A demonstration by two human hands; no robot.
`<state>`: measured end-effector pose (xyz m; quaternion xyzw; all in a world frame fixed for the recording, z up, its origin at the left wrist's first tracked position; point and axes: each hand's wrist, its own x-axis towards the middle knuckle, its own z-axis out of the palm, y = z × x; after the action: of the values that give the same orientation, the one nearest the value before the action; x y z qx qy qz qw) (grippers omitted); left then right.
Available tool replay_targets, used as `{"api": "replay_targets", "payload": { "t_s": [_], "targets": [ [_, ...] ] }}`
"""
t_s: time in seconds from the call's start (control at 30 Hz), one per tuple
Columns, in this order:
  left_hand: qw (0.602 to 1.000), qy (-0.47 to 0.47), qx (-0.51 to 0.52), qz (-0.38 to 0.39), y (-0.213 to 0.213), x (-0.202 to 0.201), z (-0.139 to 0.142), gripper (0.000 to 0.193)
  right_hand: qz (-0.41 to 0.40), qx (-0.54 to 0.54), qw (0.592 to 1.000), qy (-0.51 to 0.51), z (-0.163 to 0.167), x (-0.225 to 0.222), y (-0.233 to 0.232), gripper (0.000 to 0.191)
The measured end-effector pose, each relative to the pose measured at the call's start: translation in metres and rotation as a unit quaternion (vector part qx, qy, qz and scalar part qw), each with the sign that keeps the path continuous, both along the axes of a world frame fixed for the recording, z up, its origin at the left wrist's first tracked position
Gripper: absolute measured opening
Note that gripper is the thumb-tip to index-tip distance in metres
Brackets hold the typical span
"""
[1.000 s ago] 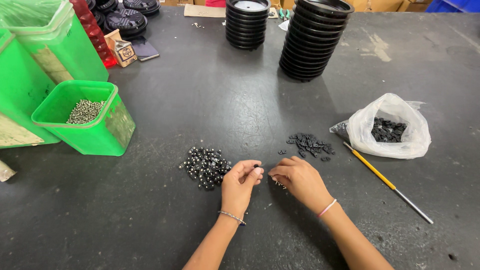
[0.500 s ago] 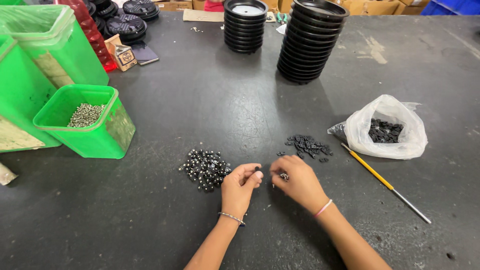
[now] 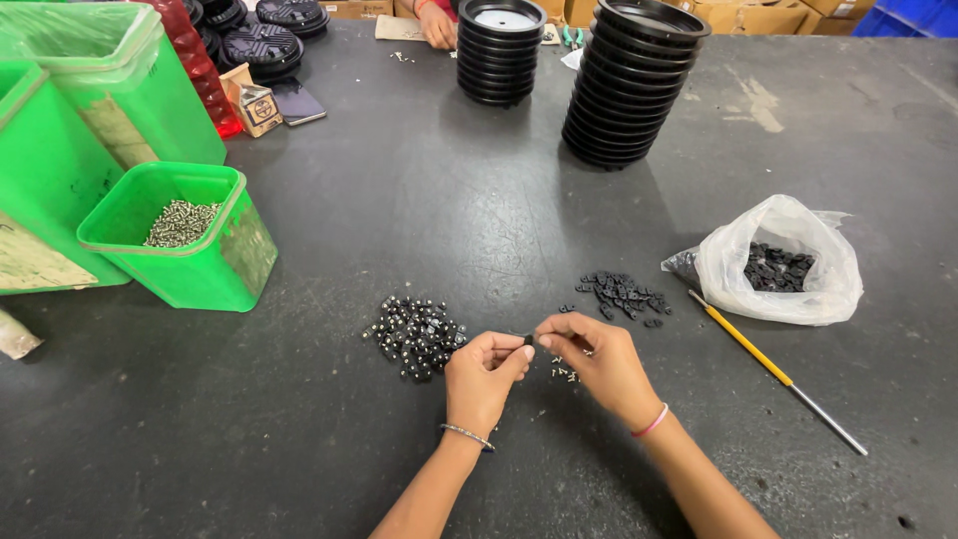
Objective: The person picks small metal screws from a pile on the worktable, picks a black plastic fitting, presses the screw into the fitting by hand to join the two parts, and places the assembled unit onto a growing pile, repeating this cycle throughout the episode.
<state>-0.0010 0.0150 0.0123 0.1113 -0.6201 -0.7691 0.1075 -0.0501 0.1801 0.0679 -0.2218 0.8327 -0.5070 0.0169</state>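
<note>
A dark grey worktable (image 3: pixel 419 210) fills the frame. At the upper left stand tall green bins (image 3: pixel 110 90), and below them a smaller green tub (image 3: pixel 215 265) holds a heap of silvery screws (image 3: pixel 182 222). Two stacks of black round lids (image 3: pixel 631 85) rise at the top centre, where another person's hand (image 3: pixel 437 25) rests at the far edge. At the right a white plastic bag (image 3: pixel 788 265) lies open with black parts inside, and a yellow-handled screwdriver (image 3: pixel 773 369) lies on a slant below it, tip toward the lower right.

In the lower centre the two hands meet. The left hand (image 3: pixel 481 377) is curled, thumb and forefinger pinched on a small black part (image 3: pixel 528 339) held just above the table. The right hand (image 3: pixel 599 361) faces it from the right, fingertips pinched too and almost touching that part; whether they hold a screw is too small to tell.

The part lies between the two sets of fingertips, right of the left thumb and left of the right fingers, so the hands close along a level left-to-right line. The pile of black and silver pieces (image 3: pixel 414 334) lies just left of the left hand, which is the nearer. A smaller scatter of black clips (image 3: pixel 621 294) lies above the right hand, and a few loose screws (image 3: pixel 567 371) lie under it.
</note>
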Motion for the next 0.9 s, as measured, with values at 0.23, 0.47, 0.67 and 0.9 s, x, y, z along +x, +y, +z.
{"api": "replay_targets", "payload": {
  "t_s": [0.23,0.47,0.67,0.9],
  "targets": [
    [1.0,0.0,-0.009,-0.006,0.002,0.003,0.006,0.014,0.025,0.005,0.998,0.061,0.005,0.004,-0.005,0.011],
    [0.999,0.008,-0.028,-0.018,0.0,0.006,0.011,0.013,0.022,0.0,1.0,0.019,-0.002,0.001,-0.004,0.01],
    [0.994,0.039,-0.101,-0.026,0.0,0.011,0.018,0.009,0.049,-0.058,0.993,-0.085,-0.011,-0.007,0.002,0.013],
    [0.985,0.038,-0.17,-0.021,0.004,0.015,0.029,0.008,0.031,-0.014,0.998,-0.049,-0.02,-0.004,0.0,0.006]
  ]
}}
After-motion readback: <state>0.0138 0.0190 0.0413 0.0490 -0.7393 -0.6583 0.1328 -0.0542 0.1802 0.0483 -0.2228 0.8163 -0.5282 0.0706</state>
